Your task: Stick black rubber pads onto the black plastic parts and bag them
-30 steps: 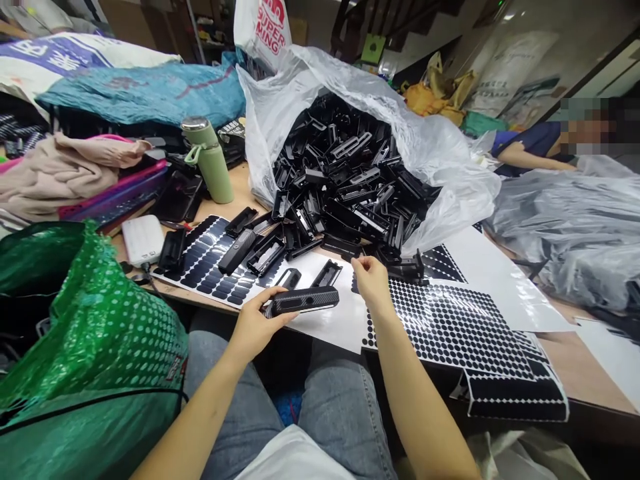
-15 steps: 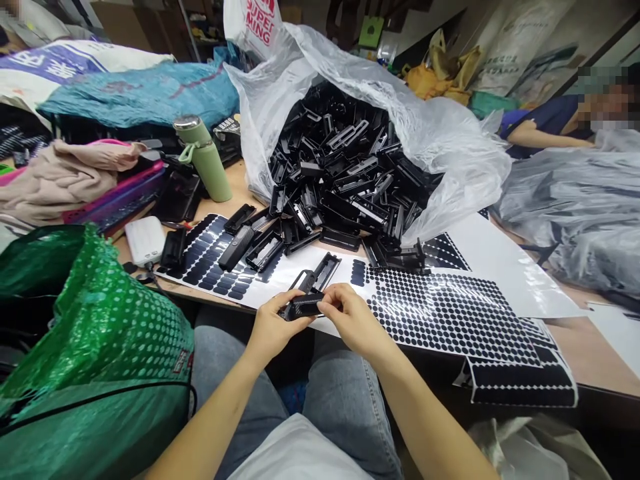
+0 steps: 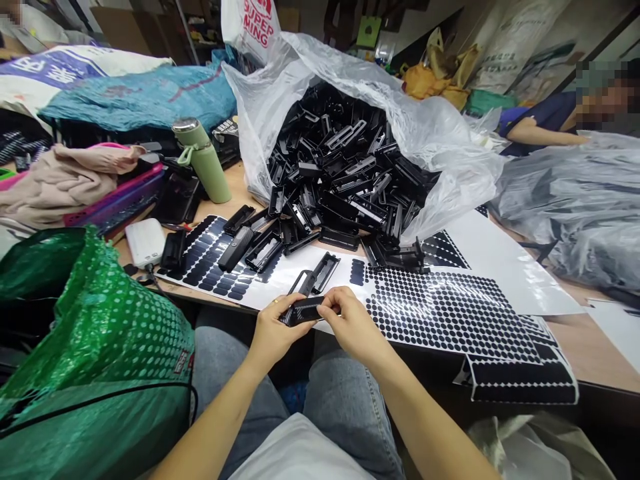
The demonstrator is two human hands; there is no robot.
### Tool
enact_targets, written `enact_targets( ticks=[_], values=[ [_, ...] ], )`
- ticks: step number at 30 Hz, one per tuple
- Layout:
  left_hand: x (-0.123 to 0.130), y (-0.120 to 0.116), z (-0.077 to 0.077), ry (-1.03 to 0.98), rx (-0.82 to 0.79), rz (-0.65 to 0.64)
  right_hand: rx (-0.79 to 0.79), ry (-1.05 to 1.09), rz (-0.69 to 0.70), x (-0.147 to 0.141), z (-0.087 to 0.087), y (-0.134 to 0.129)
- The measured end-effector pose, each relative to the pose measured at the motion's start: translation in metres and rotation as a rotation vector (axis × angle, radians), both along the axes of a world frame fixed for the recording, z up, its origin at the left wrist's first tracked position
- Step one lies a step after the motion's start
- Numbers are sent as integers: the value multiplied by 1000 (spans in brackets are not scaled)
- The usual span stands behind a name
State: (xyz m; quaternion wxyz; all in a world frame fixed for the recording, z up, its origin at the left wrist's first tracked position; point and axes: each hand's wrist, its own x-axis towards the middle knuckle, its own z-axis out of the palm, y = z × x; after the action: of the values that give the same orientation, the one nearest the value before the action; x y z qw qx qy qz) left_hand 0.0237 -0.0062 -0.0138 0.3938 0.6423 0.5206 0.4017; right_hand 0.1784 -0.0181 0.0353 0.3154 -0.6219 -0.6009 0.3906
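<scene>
My left hand (image 3: 278,328) is closed around a black plastic casing (image 3: 306,309) with a carbon-fibre pattern, held just over the table's front edge. The thumb and fingertips of my right hand (image 3: 344,312) pinch the casing's right end. Whether a thin sticker is between them is too small to tell. Right behind my hands, an open-framed black casing (image 3: 326,273) lies on the white sheet. Sheets of black oval stickers (image 3: 220,257) and round stickers (image 3: 445,313) lie to the left and right of my hands.
A large clear plastic bag (image 3: 465,160) spills a heap of black casings (image 3: 345,173) onto the table. A green flask (image 3: 209,167) and a white power bank (image 3: 145,241) stand at left, above a green woven bag (image 3: 125,320). A co-worker's arm (image 3: 545,135) is at far right.
Both hands stay almost in place on the casing, which has tilted slightly. The view has shifted a little. The co-worker's hand has moved slightly left.
</scene>
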Motion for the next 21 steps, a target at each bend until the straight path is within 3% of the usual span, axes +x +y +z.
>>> enact_targets(
  ticks=[11, 14, 16, 18, 21],
  values=[
    [2, -6, 4, -6, 17, -2, 50, -23, -24, -4, 2, -9],
    [1, -10, 13, -18, 15, 38, 124, -52, -164, -8, -4, -11],
    [-5, -16, 27, 8, 67, 87, 155, -60, -292, -9, -9, -11],
    [-21, -24, 50, 105, 217, 215, 177, -34, -343, -10, -14, -10],
    [-66, -45, 95, 398, 543, 680, 183, 39, -314, -10, -18, -8]
  ],
)
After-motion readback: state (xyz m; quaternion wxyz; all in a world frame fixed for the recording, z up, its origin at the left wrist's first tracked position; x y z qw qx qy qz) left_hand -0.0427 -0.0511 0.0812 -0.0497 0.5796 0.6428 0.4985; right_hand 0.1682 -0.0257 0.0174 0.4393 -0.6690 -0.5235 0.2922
